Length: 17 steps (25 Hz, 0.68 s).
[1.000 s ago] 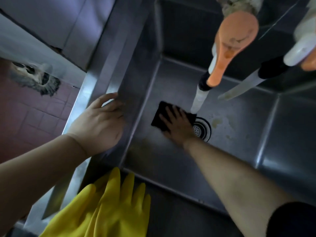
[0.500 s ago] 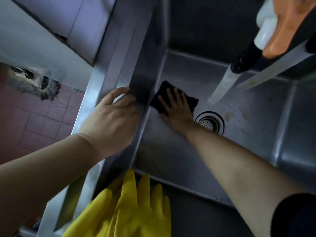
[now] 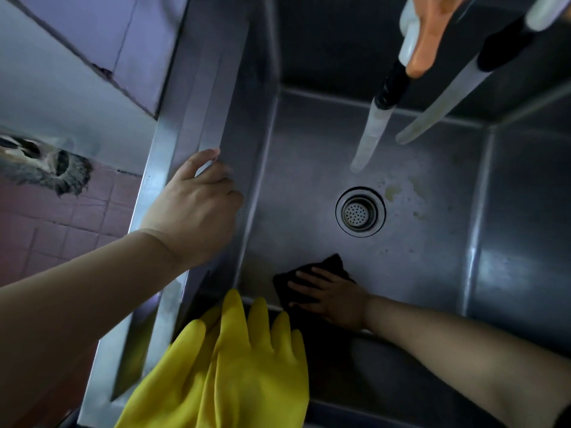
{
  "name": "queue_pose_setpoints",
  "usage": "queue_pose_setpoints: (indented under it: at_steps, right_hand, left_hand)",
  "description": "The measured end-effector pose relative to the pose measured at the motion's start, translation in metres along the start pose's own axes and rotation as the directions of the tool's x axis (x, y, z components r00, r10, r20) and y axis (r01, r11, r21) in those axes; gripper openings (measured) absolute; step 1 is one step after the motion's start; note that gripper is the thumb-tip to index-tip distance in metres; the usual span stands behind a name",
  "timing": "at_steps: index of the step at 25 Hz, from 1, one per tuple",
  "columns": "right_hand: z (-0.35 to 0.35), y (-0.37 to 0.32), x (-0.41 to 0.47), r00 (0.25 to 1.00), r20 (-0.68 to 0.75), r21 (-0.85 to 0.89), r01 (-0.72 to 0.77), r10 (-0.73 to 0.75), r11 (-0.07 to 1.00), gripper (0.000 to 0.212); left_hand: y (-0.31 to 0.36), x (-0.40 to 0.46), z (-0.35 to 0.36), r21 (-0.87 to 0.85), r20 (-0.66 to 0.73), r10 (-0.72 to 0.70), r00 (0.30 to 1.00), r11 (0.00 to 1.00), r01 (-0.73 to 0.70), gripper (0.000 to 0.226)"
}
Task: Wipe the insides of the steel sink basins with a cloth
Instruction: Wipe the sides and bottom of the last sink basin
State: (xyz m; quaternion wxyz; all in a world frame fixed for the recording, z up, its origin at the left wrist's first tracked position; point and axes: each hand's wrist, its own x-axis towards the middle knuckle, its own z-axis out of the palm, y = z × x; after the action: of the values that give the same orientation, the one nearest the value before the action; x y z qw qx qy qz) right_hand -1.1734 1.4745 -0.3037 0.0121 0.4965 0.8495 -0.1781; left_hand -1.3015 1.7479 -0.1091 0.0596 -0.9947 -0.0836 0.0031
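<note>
Sink floor [image 3: 309,186] — black cloth [image 3: 333,267] under flat right-hand fingers [image 3: 309,281].

The left hand [image 3: 191,208] is resting palm-down, fingers relaxed (thumb apart), forearm reaching forward. The right hand [image 3: 332,299] is pressing flat, fingers spread straight, arm extended.
</note>
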Motion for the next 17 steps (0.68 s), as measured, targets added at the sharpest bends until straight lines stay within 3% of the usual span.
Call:
queue_pose_setpoints:
  at_steps: [4,10,14,16,17]
  right_hand:
    - [0.005,0.003,0.033,0.996,-0.063,-0.002,0.061,-0.061,0.998,0.054]
    - [0.001,0.020,0.124,0.940,-0.311,0.005,0.153,-0.144,0.988,0.030]
    - [-0.018,0.068,0.132,0.871,-0.489,0.132,0.019,0.049,0.991,0.029]
    - [-0.037,0.114,0.142,0.820,-0.510,0.153,-0.211,0.260,0.965,0.034]
    - [-0.050,0.138,0.148,0.757,-0.488,0.258,-0.351,0.435,0.900,0.036]
  left_hand:
    - [0.000,0.002,-0.001,-0.006,0.042,-0.019,0.999,1.000,0.020,0.014]
    - [0.002,0.006,-0.001,-0.009,0.076,-0.035,0.997,0.999,0.036,0.019]
    - [0.001,0.006,-0.002,-0.009,0.085,-0.037,0.996,0.999,0.038,0.019]
    - [0.001,0.004,-0.001,-0.014,0.058,-0.043,0.997,0.999,0.044,0.018]
    - [0.000,0.004,0.000,-0.019,0.044,-0.047,0.998,0.999,0.048,0.018]
